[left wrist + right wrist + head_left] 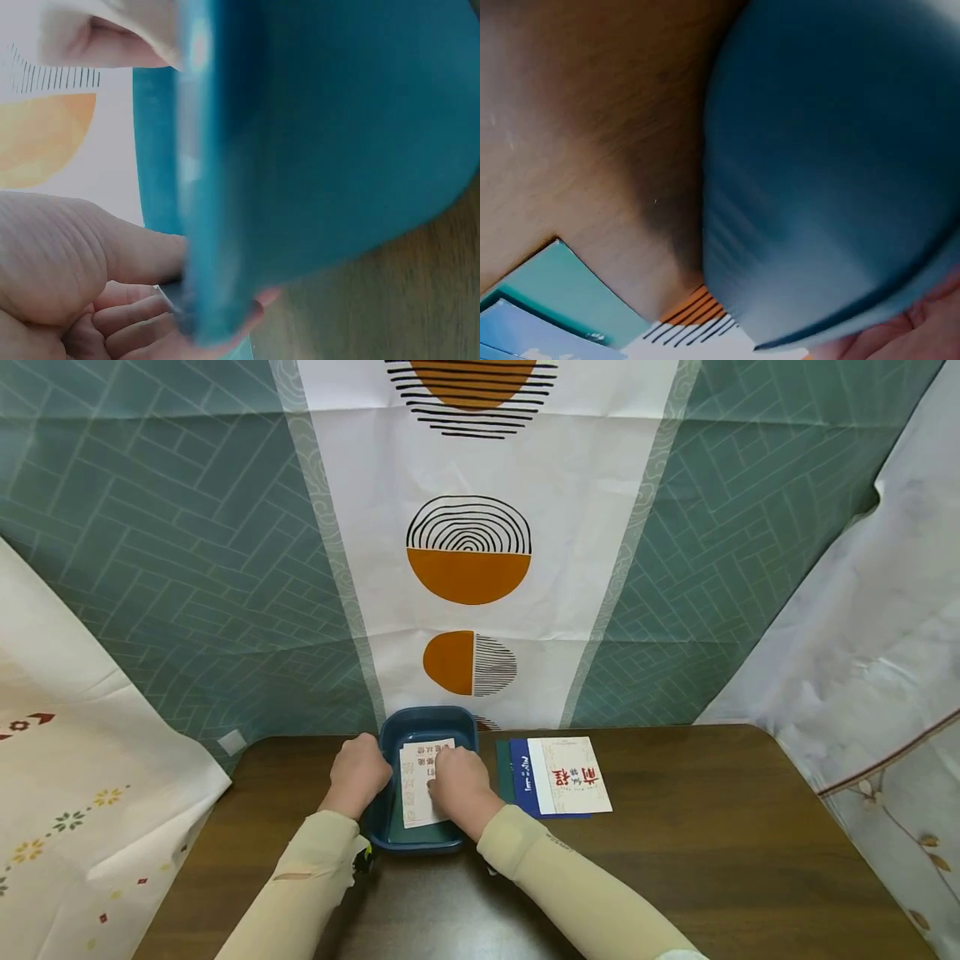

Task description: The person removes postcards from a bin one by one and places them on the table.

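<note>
A blue plastic tray (427, 845) with raised walls stands at the back of the table. In it lies a thin white booklet (417, 785) printed with characters, above a dark green surface that I cannot tell apart from the tray's floor. My left hand (358, 777) grips the tray's left rim; in the left wrist view its thumb lies over the rim (206, 187) with curled fingers below. My right hand (467, 789) reaches over the tray's right side and pinches the booklet's right part, its fingertips partly hidden. In the right wrist view, only an edge of this hand (930, 330) shows beyond the tray wall.
Right of the tray lies an overlapping pile: a dark green booklet (506, 772), a blue one (525, 781), and a white one with red characters (570, 777) on top. Brown wooden table (675, 860) surrounds them. A patterned curtain (480, 568) hangs behind the table's back edge.
</note>
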